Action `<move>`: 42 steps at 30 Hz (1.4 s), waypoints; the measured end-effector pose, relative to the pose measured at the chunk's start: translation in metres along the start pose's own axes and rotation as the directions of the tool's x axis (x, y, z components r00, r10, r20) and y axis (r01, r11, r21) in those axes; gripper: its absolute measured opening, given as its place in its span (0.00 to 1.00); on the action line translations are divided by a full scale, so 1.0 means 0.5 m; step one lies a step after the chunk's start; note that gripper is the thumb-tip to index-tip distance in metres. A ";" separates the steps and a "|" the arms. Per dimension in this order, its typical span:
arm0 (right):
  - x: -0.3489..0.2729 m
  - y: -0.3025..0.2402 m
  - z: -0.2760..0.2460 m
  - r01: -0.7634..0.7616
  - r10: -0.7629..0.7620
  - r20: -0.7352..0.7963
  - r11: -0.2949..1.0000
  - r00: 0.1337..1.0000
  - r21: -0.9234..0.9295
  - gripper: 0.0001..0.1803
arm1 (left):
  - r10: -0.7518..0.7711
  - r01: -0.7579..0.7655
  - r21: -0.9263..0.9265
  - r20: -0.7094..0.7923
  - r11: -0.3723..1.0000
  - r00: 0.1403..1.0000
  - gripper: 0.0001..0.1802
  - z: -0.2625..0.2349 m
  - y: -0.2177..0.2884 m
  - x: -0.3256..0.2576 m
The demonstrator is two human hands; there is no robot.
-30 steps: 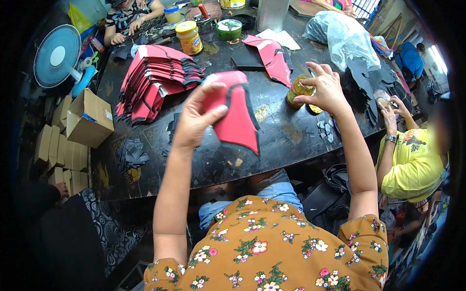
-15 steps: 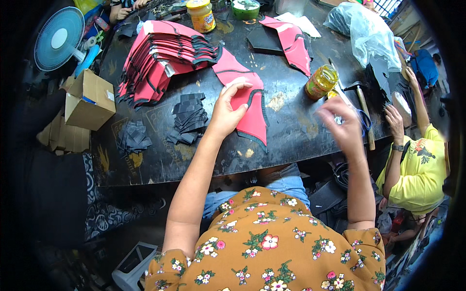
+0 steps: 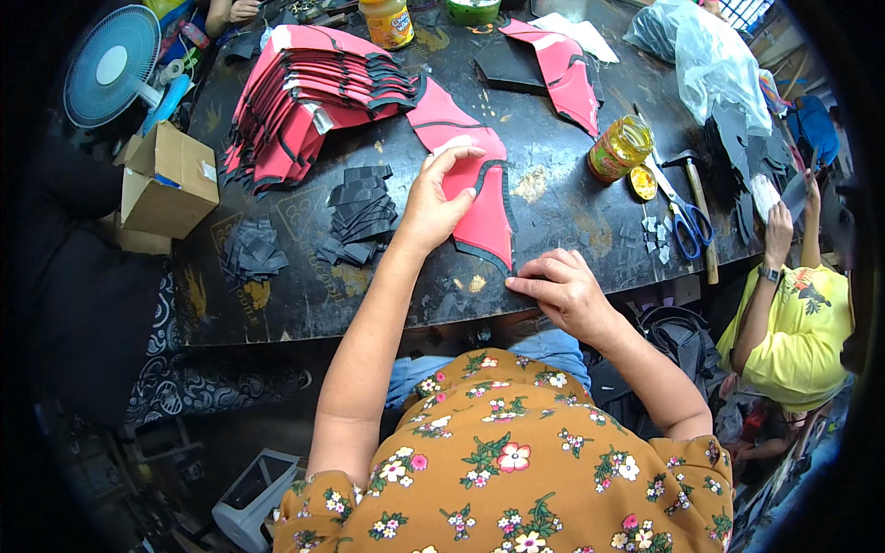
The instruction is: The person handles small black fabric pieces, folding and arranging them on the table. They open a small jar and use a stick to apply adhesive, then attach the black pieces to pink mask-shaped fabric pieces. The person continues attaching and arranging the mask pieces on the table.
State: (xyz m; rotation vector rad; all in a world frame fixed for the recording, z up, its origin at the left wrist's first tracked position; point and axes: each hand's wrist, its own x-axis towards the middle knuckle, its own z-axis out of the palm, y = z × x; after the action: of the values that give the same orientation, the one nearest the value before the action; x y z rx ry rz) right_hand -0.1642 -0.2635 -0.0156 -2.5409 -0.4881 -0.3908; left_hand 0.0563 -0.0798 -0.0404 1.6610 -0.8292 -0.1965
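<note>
Red cutout [image 3: 477,198] flat on worktable [image 3: 277,304]; left hand [image 3: 433,203] pressing, right hand [image 3: 562,290] at lower tip.

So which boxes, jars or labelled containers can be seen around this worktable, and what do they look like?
Brown cardboard box: left of table, open flap, small label.
Yellow-lidded jar: table's far edge, orange-yellow, labelled.
Clear glass jar of yellow liquid: right side, red-green label, lid off.
Clear plastic bag: far right, crumpled.

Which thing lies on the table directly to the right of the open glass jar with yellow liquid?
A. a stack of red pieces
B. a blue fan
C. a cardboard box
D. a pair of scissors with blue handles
D: the scissors with blue handles lie on the dark table just right of the glass jar, next to a hammer.
</note>
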 end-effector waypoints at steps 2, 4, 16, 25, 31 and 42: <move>0.001 0.002 -0.007 -0.039 0.035 0.027 0.989 0.999 0.143 0.20 | 0.013 -0.013 0.008 -0.024 1.000 1.000 0.30 0.003 -0.001 -0.001; 0.019 0.017 -0.005 -0.129 0.141 -0.039 0.966 0.989 0.224 0.21 | 0.014 -0.014 0.008 -0.018 1.000 1.000 0.31 0.003 -0.001 -0.001; 0.025 0.025 0.003 -0.039 0.039 -0.116 0.999 0.993 0.005 0.23 | -0.343 0.108 -0.583 -0.309 0.805 0.887 0.40 0.032 0.012 0.052; 0.033 0.028 0.022 -0.098 0.095 -0.080 0.995 0.992 -0.034 0.30 | -0.385 0.192 -0.524 -0.288 0.830 0.877 0.38 0.021 0.004 0.085; 0.014 -0.015 0.010 -0.091 0.121 -0.111 0.965 0.986 0.248 0.27 | -0.224 0.042 -0.651 -0.199 0.758 0.954 0.18 -0.037 0.122 0.092; 0.054 0.126 -0.298 -0.432 0.194 -0.473 0.770 0.860 -0.470 0.31 | -0.365 0.457 -0.165 0.398 0.874 0.842 0.38 -0.153 0.206 -0.119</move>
State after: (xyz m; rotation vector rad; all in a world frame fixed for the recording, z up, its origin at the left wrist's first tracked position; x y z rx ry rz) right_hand -0.1406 -0.3869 0.0894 -2.9051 0.2761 -1.0260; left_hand 0.0125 0.0131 0.0565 1.5600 -0.6590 -0.8983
